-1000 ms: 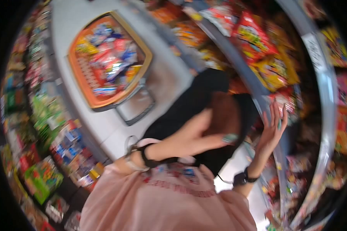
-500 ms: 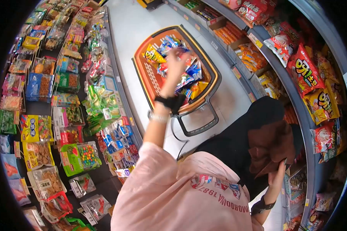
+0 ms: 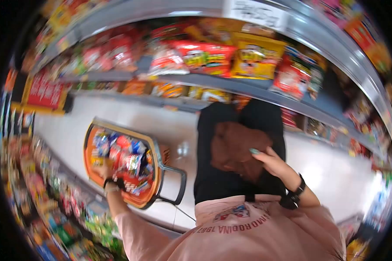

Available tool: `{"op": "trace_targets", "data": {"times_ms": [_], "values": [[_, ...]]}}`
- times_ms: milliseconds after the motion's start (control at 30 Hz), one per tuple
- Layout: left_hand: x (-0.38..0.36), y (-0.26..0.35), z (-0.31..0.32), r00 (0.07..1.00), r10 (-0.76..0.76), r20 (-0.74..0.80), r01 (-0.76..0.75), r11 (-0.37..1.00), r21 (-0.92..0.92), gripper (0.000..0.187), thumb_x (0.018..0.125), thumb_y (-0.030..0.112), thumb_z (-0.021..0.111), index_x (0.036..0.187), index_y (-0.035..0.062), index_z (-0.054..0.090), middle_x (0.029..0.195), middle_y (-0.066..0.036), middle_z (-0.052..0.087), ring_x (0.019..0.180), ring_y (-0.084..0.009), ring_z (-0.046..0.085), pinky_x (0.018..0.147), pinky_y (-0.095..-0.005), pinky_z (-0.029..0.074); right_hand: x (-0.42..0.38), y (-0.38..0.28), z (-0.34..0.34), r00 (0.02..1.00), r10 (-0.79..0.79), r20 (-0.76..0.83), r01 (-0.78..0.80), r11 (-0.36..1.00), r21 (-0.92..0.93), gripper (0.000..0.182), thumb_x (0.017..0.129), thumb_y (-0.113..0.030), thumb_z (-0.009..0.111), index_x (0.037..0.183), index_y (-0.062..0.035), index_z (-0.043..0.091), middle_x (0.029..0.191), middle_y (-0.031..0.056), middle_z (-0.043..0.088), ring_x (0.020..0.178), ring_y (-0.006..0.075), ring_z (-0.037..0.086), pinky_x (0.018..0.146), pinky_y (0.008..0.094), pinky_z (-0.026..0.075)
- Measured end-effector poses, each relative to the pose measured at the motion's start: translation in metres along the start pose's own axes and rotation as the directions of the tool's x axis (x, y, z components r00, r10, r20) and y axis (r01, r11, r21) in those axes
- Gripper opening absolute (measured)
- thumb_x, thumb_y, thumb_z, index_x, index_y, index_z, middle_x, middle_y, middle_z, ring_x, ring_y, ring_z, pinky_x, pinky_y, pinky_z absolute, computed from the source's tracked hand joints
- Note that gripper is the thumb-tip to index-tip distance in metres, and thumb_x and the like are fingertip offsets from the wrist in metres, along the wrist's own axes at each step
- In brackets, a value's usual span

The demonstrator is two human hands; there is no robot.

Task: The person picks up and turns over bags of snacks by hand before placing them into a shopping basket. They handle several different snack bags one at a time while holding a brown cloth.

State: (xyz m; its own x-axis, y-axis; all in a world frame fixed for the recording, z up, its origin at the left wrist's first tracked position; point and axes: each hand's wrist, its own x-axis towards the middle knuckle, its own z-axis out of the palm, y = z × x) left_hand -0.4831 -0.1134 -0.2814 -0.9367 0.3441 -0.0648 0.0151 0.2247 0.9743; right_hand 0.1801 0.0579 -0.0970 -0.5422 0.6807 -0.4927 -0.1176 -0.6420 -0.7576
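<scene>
Aisle: snack shelves [image 3: 231, 82] ahead, pale floor below.
Basket [image 3: 154, 174]: low on my left, full of packets.
Left hand [image 3: 103, 172]: nearer, at its rim; grip unclear.
Right hand [image 3: 272, 162]: open, on brown cloth [image 3: 235, 145].

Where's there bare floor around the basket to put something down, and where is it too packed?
Bare floor runs between the orange basket and the snack shelves, and again right of the black bag toward the far shelves. Crowded: the basket is heaped with packets, the left hand is at its edge, and the left rack is tightly hung.
</scene>
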Motion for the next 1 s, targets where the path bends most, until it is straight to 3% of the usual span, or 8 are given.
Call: {"op": "trace_targets", "data": {"times_ms": [33,100,133,233,533,700,833,1000], "values": [[0.070,-0.072,-0.034,0.996,0.074,0.042,-0.053,0.926,-0.375,0.092,0.062,0.016,0.069,0.127,0.0064,0.005,0.114,-0.016,0.035,0.091,-0.0247,0.045,0.075,-0.0384,0.042,0.004,0.006,0.002,1.000,-0.030,-0.005,0.030,0.999,0.011,0.049,0.077,-0.019,0.055,0.117,0.0009,0.034,0.111,0.0075,0.044,0.102,0.0145,0.041,0.087,0.0267,0.033],[-0.027,0.041,0.016,0.994,0.098,-0.050,-0.090,0.986,0.141,0.091,0.060,0.006,0.066,0.126,0.0027,0.004,0.109,-0.019,0.038,0.087,-0.0227,0.047,0.067,-0.0364,0.046,0.002,-0.013,0.013,0.999,-0.007,0.041,0.006,0.999,0.040,0.055,0.076,-0.021,0.057,0.119,0.0002,0.030,0.114,0.0083,0.042,0.104,0.0147,0.040,0.089,0.0266,0.032],[-0.039,0.070,0.020,0.981,-0.137,0.140,0.136,0.991,0.012,0.090,0.060,0.007,0.066,0.125,0.0013,0.005,0.110,-0.019,0.038,0.087,-0.0239,0.047,0.070,-0.0377,0.046,0.001,-0.014,0.014,0.999,-0.042,0.033,0.042,0.999,0.010,0.056,0.076,-0.022,0.057,0.120,0.0001,0.030,0.114,0.0082,0.042,0.104,0.0150,0.040,0.089,0.0264,0.031],[-0.080,0.124,0.038,0.957,0.223,-0.187,-0.222,0.975,0.028,0.082,0.066,0.013,0.063,0.127,0.0063,0.008,0.115,-0.019,0.035,0.095,-0.0254,0.045,0.077,-0.0363,0.043,0.000,-0.019,0.015,0.991,-0.133,0.021,0.133,0.991,-0.014,0.056,0.076,-0.022,0.057,0.119,0.0000,0.031,0.113,0.0081,0.043,0.103,0.0149,0.041,0.089,0.0262,0.031],[-0.309,0.248,0.141,0.728,0.469,0.500,-0.575,0.815,0.072,0.066,0.078,0.022,0.049,0.130,0.0071,0.010,0.134,-0.013,0.008,0.121,-0.0250,0.016,0.098,-0.0385,0.015,-0.007,0.000,0.061,0.874,-0.430,0.224,0.426,0.902,0.073,0.057,0.074,-0.008,0.058,0.121,-0.0027,0.026,0.106,0.0037,0.046,0.096,0.0095,0.042,0.086,0.0265,0.034],[-0.378,0.217,0.179,0.481,0.389,0.786,-0.763,0.628,0.156,0.066,0.068,0.012,0.061,0.121,-0.0006,0.024,0.124,-0.015,0.029,0.112,-0.0245,0.032,0.093,-0.0336,0.024,-0.005,0.009,0.087,0.605,-0.740,0.294,0.776,0.631,-0.008,0.068,0.069,-0.012,0.062,0.125,-0.0073,0.025,0.134,0.0161,0.002,0.124,0.0271,0.005,0.098,0.0368,0.012],[-0.423,0.249,0.199,0.558,0.260,0.788,-0.265,0.956,-0.128,0.055,0.067,0.009,0.061,0.115,-0.0020,0.034,0.114,-0.013,0.039,0.106,-0.0214,0.039,0.088,-0.0314,0.030,-0.017,-0.019,0.077,0.565,-0.822,0.074,0.757,0.481,-0.443,0.065,0.068,-0.022,0.063,0.123,-0.0084,0.032,0.132,0.0200,0.006,0.124,0.0318,0.002,0.098,0.0405,0.006],[-0.437,0.282,0.189,0.465,0.297,0.834,0.065,0.928,-0.366,0.053,0.072,0.020,0.054,0.117,0.0019,0.032,0.106,-0.010,0.046,0.094,-0.0184,0.048,0.084,-0.0308,0.038,-0.004,-0.021,0.043,0.816,-0.548,-0.183,0.577,0.766,0.282,0.053,0.078,-0.031,0.049,0.121,-0.0048,0.030,0.121,0.0108,0.035,0.111,0.0225,0.034,0.092,0.0305,0.026]]}}
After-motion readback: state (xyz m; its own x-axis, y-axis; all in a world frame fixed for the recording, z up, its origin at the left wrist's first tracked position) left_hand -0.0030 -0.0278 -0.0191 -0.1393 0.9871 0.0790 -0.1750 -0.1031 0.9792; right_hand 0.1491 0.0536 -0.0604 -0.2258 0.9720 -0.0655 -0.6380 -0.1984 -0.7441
